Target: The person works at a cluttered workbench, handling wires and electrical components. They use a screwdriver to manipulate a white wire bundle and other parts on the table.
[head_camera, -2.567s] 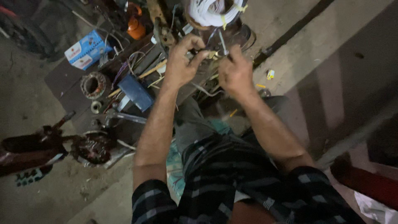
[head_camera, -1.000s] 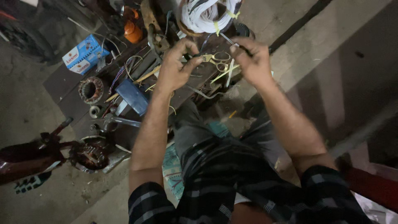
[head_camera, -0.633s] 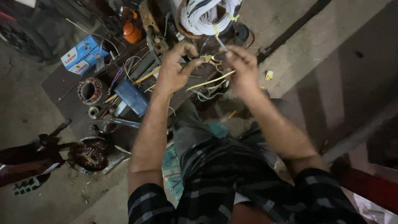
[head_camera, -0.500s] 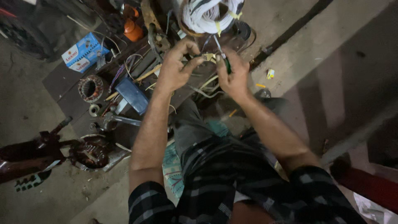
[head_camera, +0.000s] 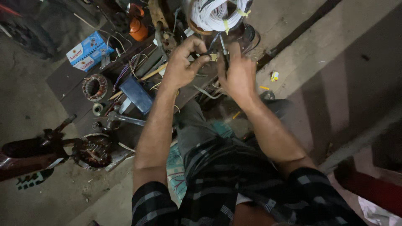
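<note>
My left hand (head_camera: 183, 63) and my right hand (head_camera: 237, 72) are raised close together just below a motor stator with a white wire winding (head_camera: 214, 15) tied with yellow bands. The left fingers pinch thin wire leads (head_camera: 208, 55) that run from the winding. My right hand grips a slim dark tool (head_camera: 224, 53) whose tip meets those leads. Loose yellowish sleeves and wires (head_camera: 206, 92) hang beneath my hands, over my lap.
A dark board on the floor holds a copper-wound stator (head_camera: 94, 86), a blue flat box (head_camera: 136, 94), a blue-and-white carton (head_camera: 88, 51), an orange can (head_camera: 137, 27) and scattered wires. A rusty motor part (head_camera: 93, 150) lies at left. A small yellow object (head_camera: 274, 76) sits on the concrete at right.
My hands stayed under the white winding, drawing apart then back together. The yellowish sleeves stretched between them a second ago now hang lower. The right hand now holds the tool upright.
</note>
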